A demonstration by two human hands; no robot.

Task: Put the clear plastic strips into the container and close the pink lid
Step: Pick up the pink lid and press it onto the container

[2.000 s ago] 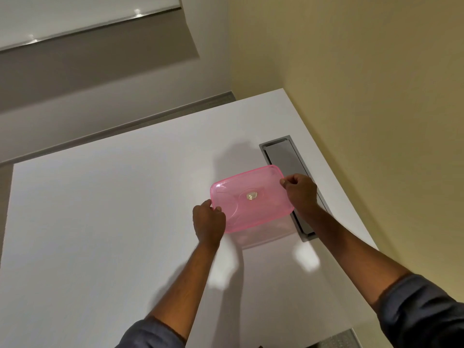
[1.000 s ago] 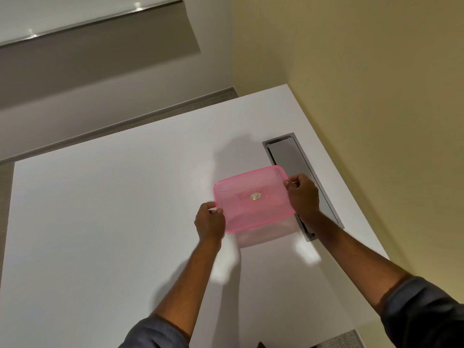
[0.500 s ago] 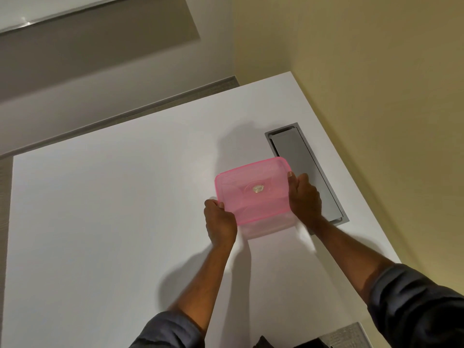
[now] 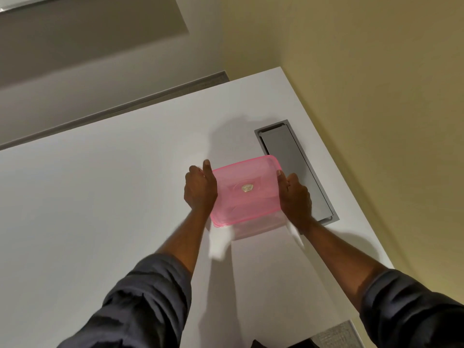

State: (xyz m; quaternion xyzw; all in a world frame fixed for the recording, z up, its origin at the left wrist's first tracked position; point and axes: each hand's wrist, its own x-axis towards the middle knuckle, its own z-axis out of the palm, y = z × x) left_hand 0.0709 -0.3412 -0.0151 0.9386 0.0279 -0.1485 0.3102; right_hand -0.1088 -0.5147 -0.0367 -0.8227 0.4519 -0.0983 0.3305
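Note:
A translucent pink lid (image 4: 246, 190) with a small round label at its middle lies on top of a clear plastic container (image 4: 258, 228), whose near wall shows below the lid. My left hand (image 4: 199, 190) grips the lid's left edge, thumb up along the rim. My right hand (image 4: 295, 197) clasps the right edge of lid and container. The container stands on the white table (image 4: 100, 209). I cannot make out any clear strips; the pink lid hides the inside.
A grey rectangular cable hatch (image 4: 293, 169) is set into the table just right of the container, partly under my right hand. The table's right edge runs along a yellow wall (image 4: 376, 96). Floor shows beyond the far edge.
Both hands have slid from the lid's corners to its two short sides and now press along them. The view has shifted closer; the lid sits flatter on the container.

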